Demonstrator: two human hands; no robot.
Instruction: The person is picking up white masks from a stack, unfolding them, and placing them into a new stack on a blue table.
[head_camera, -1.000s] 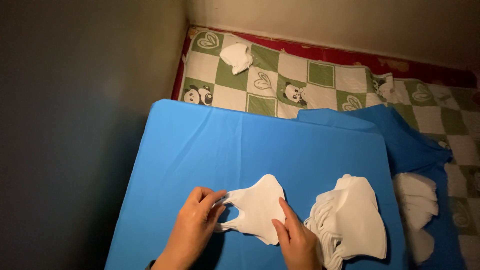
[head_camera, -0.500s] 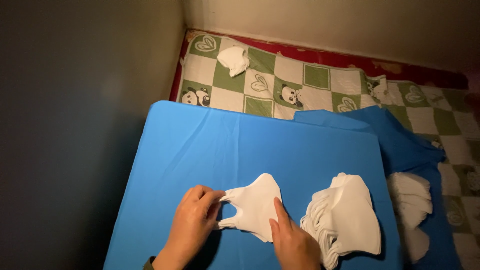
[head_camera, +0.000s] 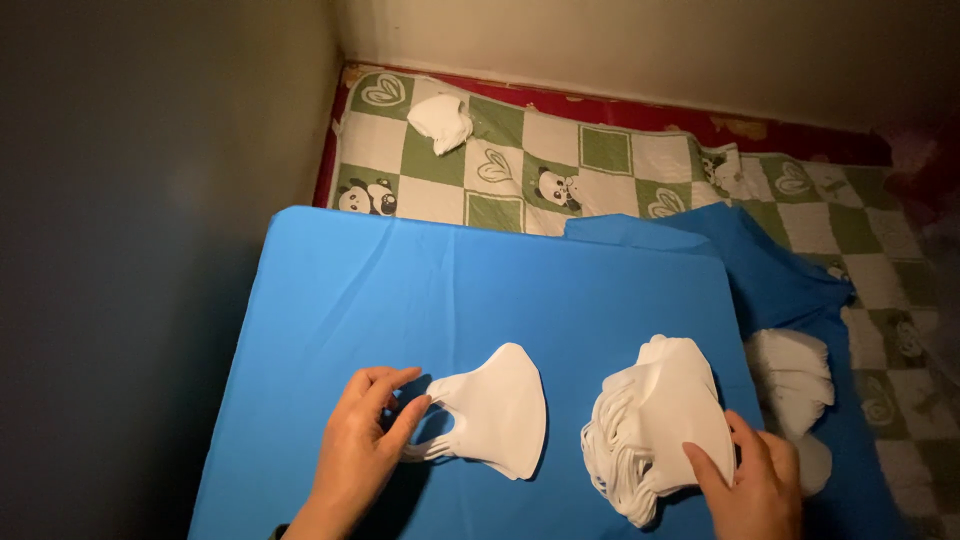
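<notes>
On the blue-covered table (head_camera: 400, 290), the left hand (head_camera: 362, 440) pinched the ear loop of a single white face mask (head_camera: 497, 412). To the right, the right hand (head_camera: 750, 485) rested open-fingered on the stacked masks (head_camera: 655, 420). Farther off lay a checked green mat (head_camera: 590, 160).

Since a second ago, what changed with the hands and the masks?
The right hand left the single white mask and moved right onto the stack of masks, fingers resting on it. The left hand still pinches the single mask's ear loop. The mask, stack and blue cloth stayed put.
</notes>
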